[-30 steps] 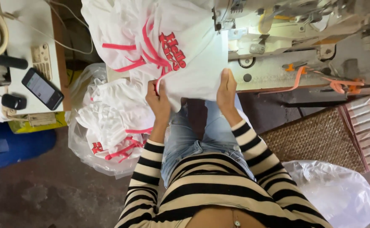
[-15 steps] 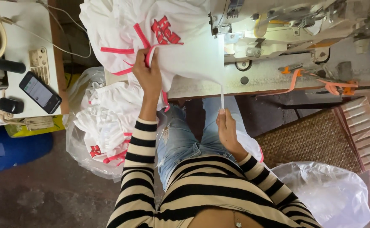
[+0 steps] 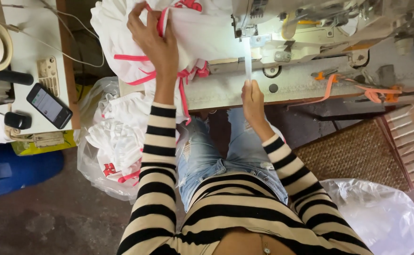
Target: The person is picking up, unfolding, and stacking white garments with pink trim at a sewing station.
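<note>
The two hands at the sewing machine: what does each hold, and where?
The left hand grips the white cloth garment with pink trim at a bunched fold; the right hand pinches the lower end of a narrow white strip.

a bare concrete floor point(image 3: 41, 222), dark and stained, runs under everything. along the far edge stands a sewing bench point(image 3: 311, 82) with a pale worn top, lit brightly near its middle. at the left a white side table point(image 3: 27, 52) with a wooden edge carries a phone point(image 3: 49, 105). a blue container point(image 3: 13, 172) sits below it. a woven brown mat point(image 3: 358, 153) lies at the right, a clear plastic bag point(image 3: 382, 215) just beside it.
</note>
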